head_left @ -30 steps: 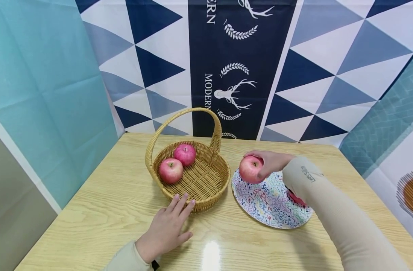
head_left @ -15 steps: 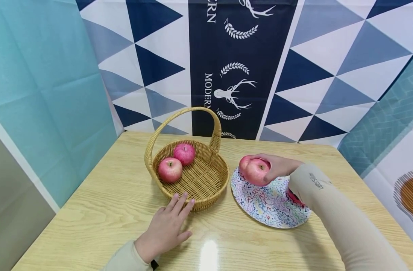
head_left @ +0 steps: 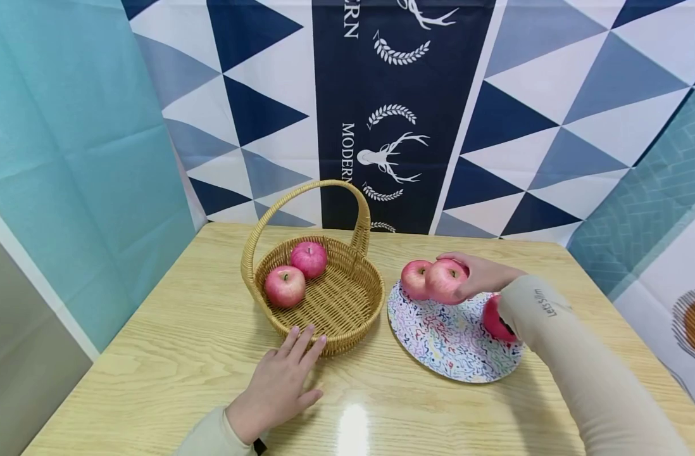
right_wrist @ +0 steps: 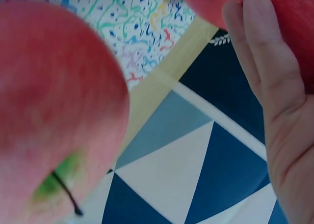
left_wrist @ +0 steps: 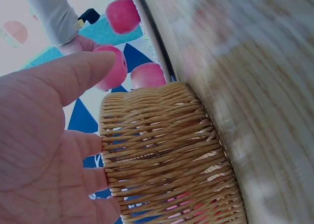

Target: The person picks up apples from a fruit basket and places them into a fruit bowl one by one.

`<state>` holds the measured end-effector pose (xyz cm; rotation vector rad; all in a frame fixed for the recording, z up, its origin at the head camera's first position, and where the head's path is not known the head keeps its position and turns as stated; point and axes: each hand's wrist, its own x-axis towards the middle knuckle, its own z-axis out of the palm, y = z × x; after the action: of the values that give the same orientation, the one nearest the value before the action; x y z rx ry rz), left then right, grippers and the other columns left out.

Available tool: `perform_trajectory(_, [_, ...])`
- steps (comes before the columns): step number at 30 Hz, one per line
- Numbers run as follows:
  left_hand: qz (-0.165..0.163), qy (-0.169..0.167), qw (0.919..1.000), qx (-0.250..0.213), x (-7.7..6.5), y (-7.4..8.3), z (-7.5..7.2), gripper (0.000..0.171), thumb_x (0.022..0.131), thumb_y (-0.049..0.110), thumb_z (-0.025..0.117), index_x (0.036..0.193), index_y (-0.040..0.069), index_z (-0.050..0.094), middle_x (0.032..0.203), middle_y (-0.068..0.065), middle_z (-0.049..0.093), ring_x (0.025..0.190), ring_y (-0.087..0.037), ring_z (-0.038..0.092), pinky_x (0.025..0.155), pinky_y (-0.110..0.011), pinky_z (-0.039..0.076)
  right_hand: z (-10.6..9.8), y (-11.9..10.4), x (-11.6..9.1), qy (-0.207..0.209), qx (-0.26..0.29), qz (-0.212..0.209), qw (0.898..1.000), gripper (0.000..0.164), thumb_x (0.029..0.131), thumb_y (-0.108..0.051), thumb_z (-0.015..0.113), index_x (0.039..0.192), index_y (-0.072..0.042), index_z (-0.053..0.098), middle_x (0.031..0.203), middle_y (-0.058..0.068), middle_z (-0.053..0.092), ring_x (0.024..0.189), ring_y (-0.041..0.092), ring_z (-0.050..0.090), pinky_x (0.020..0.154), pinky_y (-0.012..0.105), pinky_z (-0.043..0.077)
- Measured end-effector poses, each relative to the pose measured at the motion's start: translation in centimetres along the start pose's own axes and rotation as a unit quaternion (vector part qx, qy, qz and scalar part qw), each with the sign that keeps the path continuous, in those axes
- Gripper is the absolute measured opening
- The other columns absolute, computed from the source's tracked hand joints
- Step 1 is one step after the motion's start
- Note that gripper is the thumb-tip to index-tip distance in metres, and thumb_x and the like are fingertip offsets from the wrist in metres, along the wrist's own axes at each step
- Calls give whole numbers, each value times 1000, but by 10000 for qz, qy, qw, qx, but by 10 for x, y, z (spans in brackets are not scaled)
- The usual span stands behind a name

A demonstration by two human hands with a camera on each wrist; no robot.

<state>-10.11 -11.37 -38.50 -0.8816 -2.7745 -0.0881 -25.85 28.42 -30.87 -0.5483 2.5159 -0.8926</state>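
Note:
In the head view my right hand grips a red apple over the round patterned plate. Just left of it another apple sits at the plate's far edge. A third apple lies on the plate's right side, partly behind my sleeve; in the right wrist view this apple looms large with its stem showing. My left hand rests its straight fingertips on the near rim of the wicker basket. Two apples, one paler and one pinker, lie inside the basket's left half.
The basket's tall arched handle rises over its back. All of this stands on a light wooden table. Behind it hangs a triangle-patterned cloth, with a teal cloth on the left.
My right hand has shifted to the right with its apple, uncovering the apple at the plate's far edge. More of the right-side apple shows. My left hand stays at the basket rim.

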Motion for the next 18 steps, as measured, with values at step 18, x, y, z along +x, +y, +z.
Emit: perform_trajectory(18, [-26,91,10000,-28,0,3,-1,78,79,46,73,140,4,46,144,-22,41,128,-41,43,76,-47,52,-6,16,-6,1300,-483,701,9879,90,74,-28,76,143,4,28,125,27,49,107,40,49,85,51,49])
